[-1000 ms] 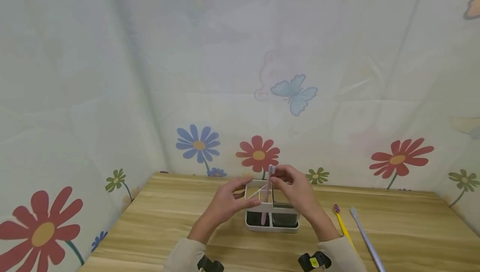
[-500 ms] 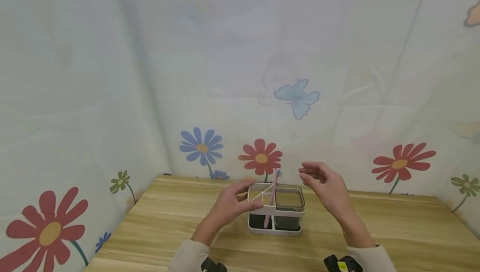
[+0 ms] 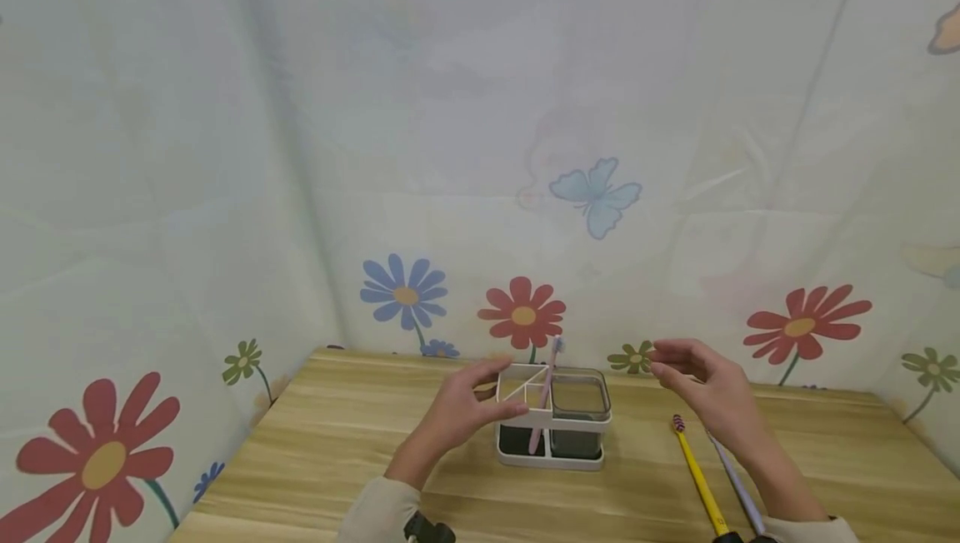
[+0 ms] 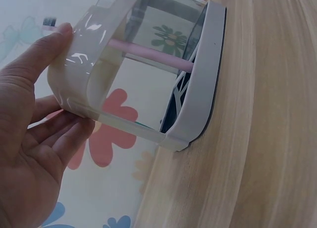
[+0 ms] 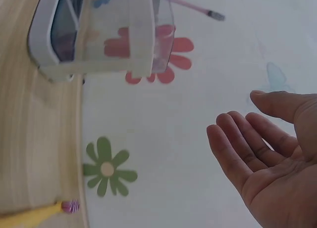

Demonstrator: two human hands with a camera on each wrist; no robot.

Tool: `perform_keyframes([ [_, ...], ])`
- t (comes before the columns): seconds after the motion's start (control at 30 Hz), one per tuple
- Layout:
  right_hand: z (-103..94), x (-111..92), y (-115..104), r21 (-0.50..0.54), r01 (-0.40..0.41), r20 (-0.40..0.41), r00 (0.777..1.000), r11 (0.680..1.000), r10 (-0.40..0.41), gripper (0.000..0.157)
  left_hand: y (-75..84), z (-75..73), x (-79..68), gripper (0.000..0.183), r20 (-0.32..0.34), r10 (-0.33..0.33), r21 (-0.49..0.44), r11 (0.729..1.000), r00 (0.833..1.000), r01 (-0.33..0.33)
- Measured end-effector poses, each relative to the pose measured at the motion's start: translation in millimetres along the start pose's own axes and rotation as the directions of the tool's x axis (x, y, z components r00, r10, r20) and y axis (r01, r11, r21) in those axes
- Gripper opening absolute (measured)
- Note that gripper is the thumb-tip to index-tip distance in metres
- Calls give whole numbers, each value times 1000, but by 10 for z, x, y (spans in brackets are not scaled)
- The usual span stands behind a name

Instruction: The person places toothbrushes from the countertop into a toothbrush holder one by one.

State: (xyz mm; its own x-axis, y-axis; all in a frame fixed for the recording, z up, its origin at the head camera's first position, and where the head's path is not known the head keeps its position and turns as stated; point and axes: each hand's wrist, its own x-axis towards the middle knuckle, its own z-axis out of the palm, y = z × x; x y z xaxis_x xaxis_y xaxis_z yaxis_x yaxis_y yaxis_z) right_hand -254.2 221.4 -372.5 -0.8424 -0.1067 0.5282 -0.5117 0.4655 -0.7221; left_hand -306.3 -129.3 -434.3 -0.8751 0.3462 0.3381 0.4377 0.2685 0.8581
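A white toothbrush holder (image 3: pixel 566 422) with a divided top and dark base stands on the wooden table. My left hand (image 3: pixel 457 406) grips its upper rim at the left corner, thumb on the front and fingers round the side, as the left wrist view shows. Leaning in one of the holder's slots, a pink toothbrush (image 4: pixel 153 55) has its bristles up above the rim. A clear cup (image 3: pixel 581 396) fills the right-hand compartment. My right hand (image 3: pixel 712 393) hovers to the right of the holder, fingers loosely bent, with nothing in it.
A yellow toothbrush (image 3: pixel 699 478) and a pale purple toothbrush (image 3: pixel 737 478) lie side by side on the table (image 3: pixel 315 443), below my right hand and forearm. Behind the table hangs a flower-printed curtain (image 3: pixel 450 151).
My right hand has let go of the pink toothbrush and moved away to the right. The toothbrush now tilts to the right in its slot. My left hand keeps its hold on the holder.
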Motion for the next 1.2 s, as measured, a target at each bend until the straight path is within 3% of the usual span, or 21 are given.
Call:
perform_keyframes([
  [0.5,-433,-252,476,-206,-197,94,971,959,220,41,20,58,17,69,15,3,-17,1000,1000,-3],
  [0.83,-659,-310,729,-213,-244,179,942,946,283,39,67,42,7,70,7,-6,-4,1000,1000,6],
  [1.2,-691,-337,1029,-178,-325,325,871,929,368,38,32,1,-14,69,0,-7,7,1000,1000,7],
])
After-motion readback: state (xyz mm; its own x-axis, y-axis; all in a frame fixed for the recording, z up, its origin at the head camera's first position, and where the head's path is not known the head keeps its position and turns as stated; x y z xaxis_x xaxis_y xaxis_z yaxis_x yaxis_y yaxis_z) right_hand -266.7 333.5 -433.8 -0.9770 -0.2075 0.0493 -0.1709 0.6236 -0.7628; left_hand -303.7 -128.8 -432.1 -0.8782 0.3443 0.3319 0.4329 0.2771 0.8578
